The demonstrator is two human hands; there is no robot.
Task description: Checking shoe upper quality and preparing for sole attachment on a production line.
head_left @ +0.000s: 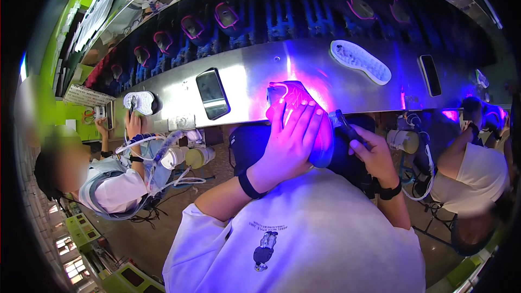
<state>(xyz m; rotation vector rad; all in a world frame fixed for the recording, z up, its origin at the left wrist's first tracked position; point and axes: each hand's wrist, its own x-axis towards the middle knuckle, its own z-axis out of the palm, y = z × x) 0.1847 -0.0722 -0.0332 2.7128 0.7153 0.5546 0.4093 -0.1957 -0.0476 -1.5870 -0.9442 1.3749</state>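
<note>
My left hand (293,135) lies over a shoe upper (324,149) at the bench's front edge, gripping it. Its fingers stretch along the upper, and the thumb is hidden. Purple-pink light floods the upper's far end, where thin pale lines glow. In my right hand (374,154) is a black flashlight (342,125), its head close to the right side of the upper and its grip wrapped by my fingers. A white shoe sole (361,62) rests on the metal bench (249,54) beyond, to the right.
A phone (213,94) lies left of the upper and another phone (430,75) lies far right. Behind the bench, a dark conveyor (282,11) carries several pink-edged shoe parts (226,16). Co-workers sit at left (116,184) and right (469,171), near buckets (199,157) and hoses.
</note>
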